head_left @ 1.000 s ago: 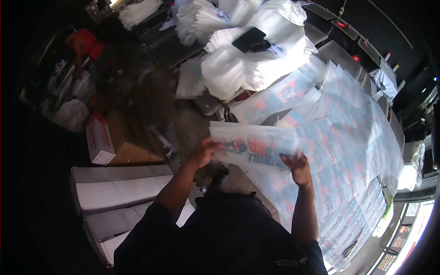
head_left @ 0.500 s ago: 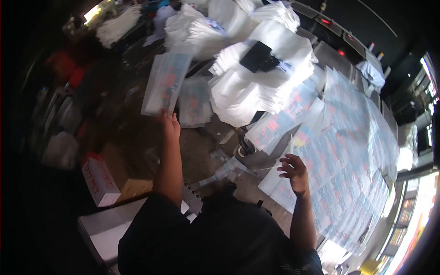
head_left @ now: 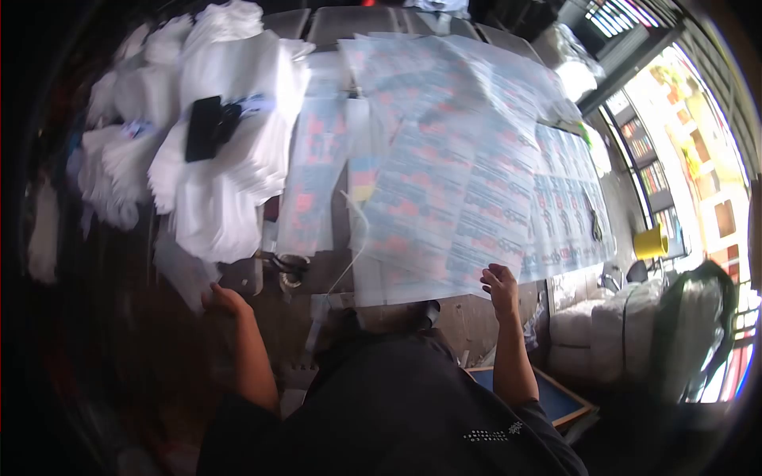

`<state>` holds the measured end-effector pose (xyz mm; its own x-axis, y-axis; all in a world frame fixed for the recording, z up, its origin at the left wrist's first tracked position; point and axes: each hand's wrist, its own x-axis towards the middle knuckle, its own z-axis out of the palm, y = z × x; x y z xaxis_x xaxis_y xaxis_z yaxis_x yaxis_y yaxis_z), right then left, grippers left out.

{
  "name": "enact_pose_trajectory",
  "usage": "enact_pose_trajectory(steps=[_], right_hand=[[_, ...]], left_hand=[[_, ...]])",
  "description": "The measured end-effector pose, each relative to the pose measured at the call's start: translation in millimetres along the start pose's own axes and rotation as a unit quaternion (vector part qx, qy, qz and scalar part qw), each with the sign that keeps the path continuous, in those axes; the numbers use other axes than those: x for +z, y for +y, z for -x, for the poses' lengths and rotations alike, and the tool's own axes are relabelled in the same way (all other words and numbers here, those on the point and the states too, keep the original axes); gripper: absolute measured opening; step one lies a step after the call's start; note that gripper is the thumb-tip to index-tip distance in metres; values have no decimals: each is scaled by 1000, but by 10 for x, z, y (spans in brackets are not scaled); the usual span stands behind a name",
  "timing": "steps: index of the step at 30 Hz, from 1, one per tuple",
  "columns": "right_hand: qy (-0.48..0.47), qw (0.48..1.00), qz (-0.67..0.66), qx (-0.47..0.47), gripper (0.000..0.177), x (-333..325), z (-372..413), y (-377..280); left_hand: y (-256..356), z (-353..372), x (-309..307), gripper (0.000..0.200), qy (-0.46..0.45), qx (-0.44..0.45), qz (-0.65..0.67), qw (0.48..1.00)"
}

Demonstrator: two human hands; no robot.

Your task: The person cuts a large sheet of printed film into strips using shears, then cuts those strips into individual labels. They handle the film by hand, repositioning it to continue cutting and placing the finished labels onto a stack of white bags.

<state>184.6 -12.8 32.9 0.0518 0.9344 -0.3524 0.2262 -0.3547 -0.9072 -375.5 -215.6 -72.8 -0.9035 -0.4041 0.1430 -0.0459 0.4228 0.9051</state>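
Observation:
Blurred by motion, my left hand [head_left: 228, 301] is at the lower left, its fingers closed on the edge of a translucent sheet [head_left: 184, 272] that reaches up towards the white stacks. My right hand [head_left: 500, 287] is at the front edge of a wide spread of translucent printed sheets [head_left: 452, 182]. Its fingers are loosely bent and apart, with nothing visible in them; whether they touch the sheets is unclear. Between the spread and the white stacks lies a narrower printed strip [head_left: 313, 170].
White stacks [head_left: 226, 186] stand at the left, with a black phone-like object [head_left: 203, 128] on top. A roll of tape [head_left: 290, 274] is below them. At the right are a yellow bucket [head_left: 651, 241], wrapped white bundles [head_left: 607, 329] and a blue framed board [head_left: 548, 393].
The view has swung right, bringing the printed spread to the middle. My left hand has moved lower with a sheet; my right hand is now at the spread's front edge.

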Motion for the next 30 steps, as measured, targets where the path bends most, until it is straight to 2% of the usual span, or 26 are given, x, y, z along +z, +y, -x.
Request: enact_pose_trajectory(steps=[2,3,4,5,6,7,8,9,10,11,12,13,15,16,18,19,21,22,23,24,25,27,28,29,30], right_hand=[[107,985,132,-34,48,-318,-178,422],[112,985,128,-31,48,-423,-214,583],[211,950,224,-42,51,-512,-245,737],[308,896,314,-53,54,-615,-322,931],[382,818,417,-102,44,-777,-499,1332],[389,818,411,-102,44,-894,-619,1633],[331,892,308,5,43,-1016,-726,1875],[260,939,195,109,42,-1137,-835,1956],[162,968,107,162,40,-1176,-717,1644],[59,976,16,210,38,-1142,-505,1201],[34,978,-1,208,34,-1187,-510,1156],[9,978,-19,206,30,-1238,-514,1133],[-65,971,-130,189,22,-1273,-420,711],[-101,964,-178,169,19,-1283,-371,461],[-147,948,-243,140,15,-1244,-342,54],[-153,944,-260,131,14,-1201,-370,-62],[-254,936,-240,41,12,-1117,-560,-78],[-249,945,-213,21,13,-1131,-504,-323],[-280,932,-232,-11,14,-1140,-504,-433],[-315,900,-301,17,16,-1105,-556,-487],[-317,907,-268,74,32,-1139,-626,-596],[-325,864,-356,145,74,-1242,-934,-679],[-313,866,-366,133,74,-1288,-1173,-707],[-285,861,-389,164,86,-1337,-1465,-695],[-257,852,-412,197,99,-1387,-1776,-657]], left_hand=[[160,631,-150,43,-97,166,60,979],[159,919,-165,39,-177,180,132,959],[318,1287,-271,36,-250,211,147,934],[443,1640,-359,28,-352,180,210,894],[404,1899,-388,21,-417,253,188,852],[474,2207,-436,18,-507,227,245,795],[508,2419,-530,18,-561,293,128,764],[817,2681,-748,20,-608,296,58,735],[677,2883,-694,23,-657,306,56,686],[732,3111,-741,22,-724,220,69,650],[698,3282,-723,34,-779,202,36,593],[695,3444,-708,34,-778,210,38,590],[721,3768,-696,51,-903,155,-55,396],[727,3933,-725,51,-903,163,-58,393],[779,4287,-757,64,-961,-9,-81,265],[958,4462,-824,64,-963,4,-88,254],[1519,4858,-1070,53,-913,-293,102,265],[1645,5049,-1071,43,-870,-277,185,363],[1742,5182,-1056,34,-810,-259,266,454],[1894,5237,-1022,26,-787,-206,279,510],[2018,5229,-933,19,-756,-150,295,565],[1867,4957,-706,20,-674,-69,266,686],[2267,5012,-890,25,-632,-65,299,712],[1620,4573,-420,29,-600,106,313,729],[2126,4591,-631,30,-587,30,357,726]])
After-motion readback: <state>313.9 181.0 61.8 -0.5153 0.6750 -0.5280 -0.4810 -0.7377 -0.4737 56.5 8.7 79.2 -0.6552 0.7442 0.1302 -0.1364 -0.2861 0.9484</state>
